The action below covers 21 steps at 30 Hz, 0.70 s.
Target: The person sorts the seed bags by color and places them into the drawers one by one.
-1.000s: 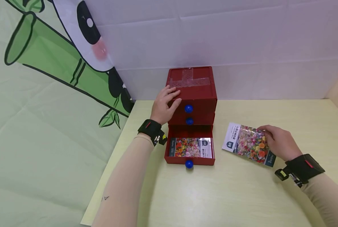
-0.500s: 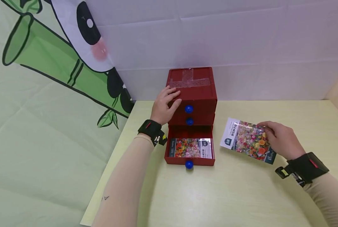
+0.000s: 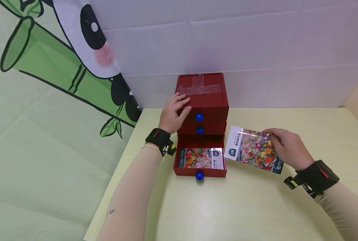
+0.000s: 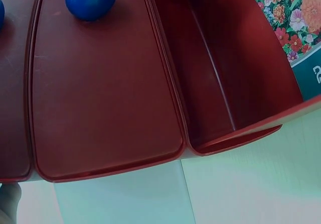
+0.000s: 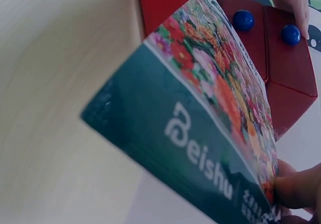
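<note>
A red drawer box (image 3: 210,101) with blue round knobs stands against the back wall, its bottom drawer (image 3: 185,172) pulled out. Inside that drawer lies a flower seed packet (image 3: 198,158). My left hand (image 3: 173,113) rests on the box's upper left front edge, fingers spread over the top. My right hand (image 3: 291,149) pinches a second flower seed packet (image 3: 254,149) by its upper right edge, between thumb and fingers. The held packet is tilted above the table, its white end right at the drawer's right side. In the right wrist view its dark green end reads "Beishu".
The pale wooden table (image 3: 251,207) extends to the front and right of the box. A pale wall sheet (image 3: 272,50) hangs behind it. At the left, a green sheet (image 3: 46,167) with a printed panda and bamboo hangs beside the table edge.
My right hand has lifted the held seed packet off the table and moved it left to the open drawer. My left hand has stayed on the box.
</note>
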Motion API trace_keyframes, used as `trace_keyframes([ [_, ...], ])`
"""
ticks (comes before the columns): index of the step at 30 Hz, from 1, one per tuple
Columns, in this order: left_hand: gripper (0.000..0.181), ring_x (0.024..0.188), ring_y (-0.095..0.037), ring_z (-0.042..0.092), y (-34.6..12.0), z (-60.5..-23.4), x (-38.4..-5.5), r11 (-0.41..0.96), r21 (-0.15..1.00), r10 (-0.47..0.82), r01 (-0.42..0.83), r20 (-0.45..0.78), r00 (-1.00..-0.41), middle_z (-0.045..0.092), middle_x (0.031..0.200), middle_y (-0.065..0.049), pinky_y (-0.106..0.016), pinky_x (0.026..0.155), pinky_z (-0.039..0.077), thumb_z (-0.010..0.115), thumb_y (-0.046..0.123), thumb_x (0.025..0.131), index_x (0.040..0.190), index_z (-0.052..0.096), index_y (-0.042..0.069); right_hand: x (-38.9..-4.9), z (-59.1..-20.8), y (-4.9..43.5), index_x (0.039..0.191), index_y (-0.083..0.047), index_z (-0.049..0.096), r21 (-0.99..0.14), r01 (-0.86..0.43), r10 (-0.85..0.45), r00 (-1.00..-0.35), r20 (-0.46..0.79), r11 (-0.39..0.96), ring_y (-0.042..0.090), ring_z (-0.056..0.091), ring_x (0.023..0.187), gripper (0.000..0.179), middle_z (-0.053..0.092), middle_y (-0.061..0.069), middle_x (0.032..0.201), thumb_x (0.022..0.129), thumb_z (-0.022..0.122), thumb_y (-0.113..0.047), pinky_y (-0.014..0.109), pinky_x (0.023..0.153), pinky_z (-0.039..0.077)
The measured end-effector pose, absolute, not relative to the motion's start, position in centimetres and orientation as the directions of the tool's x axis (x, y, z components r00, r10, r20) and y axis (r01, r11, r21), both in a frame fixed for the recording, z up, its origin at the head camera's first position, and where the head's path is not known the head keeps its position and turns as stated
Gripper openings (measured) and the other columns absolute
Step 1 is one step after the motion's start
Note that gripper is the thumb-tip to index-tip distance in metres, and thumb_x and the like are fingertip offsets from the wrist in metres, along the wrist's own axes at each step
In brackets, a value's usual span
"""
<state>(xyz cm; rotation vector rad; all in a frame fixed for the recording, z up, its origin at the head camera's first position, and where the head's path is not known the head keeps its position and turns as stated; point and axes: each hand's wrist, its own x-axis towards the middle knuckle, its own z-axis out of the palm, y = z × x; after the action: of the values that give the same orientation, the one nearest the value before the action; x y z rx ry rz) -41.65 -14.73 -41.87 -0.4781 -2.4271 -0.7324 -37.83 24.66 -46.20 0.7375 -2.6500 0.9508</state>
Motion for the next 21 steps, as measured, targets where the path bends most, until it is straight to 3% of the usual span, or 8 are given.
trace_keyframes([
  [13,0.041,0.136,-0.012,0.022,-14.9,-42.1,-41.9,0.794,0.391,0.162,0.465,0.602,-0.782,0.049,0.138,-0.003,-0.040,0.111,0.025,0.055,0.039,0.094,0.129,0.058,0.017,-38.3,-45.1,21.2,0.114,-0.006,0.063,-0.543,-0.581,-0.459,-0.813,0.357,0.607,0.027,0.057,0.088,0.023,0.064,0.017,0.107,0.095,0.050,-0.003,0.054,0.078,0.050],
  [21,0.042,0.136,-0.014,0.023,-14.8,-42.1,-42.1,0.790,0.394,0.163,0.470,0.604,-0.780,0.049,0.138,-0.005,-0.040,0.111,0.025,0.055,0.039,0.094,0.129,0.058,0.016,-38.5,-44.3,19.7,0.114,-0.004,0.064,-0.533,-0.593,-0.482,-0.804,0.348,0.604,0.031,0.057,0.095,0.023,0.064,0.018,0.108,0.093,0.054,-0.002,0.055,0.084,0.049],
])
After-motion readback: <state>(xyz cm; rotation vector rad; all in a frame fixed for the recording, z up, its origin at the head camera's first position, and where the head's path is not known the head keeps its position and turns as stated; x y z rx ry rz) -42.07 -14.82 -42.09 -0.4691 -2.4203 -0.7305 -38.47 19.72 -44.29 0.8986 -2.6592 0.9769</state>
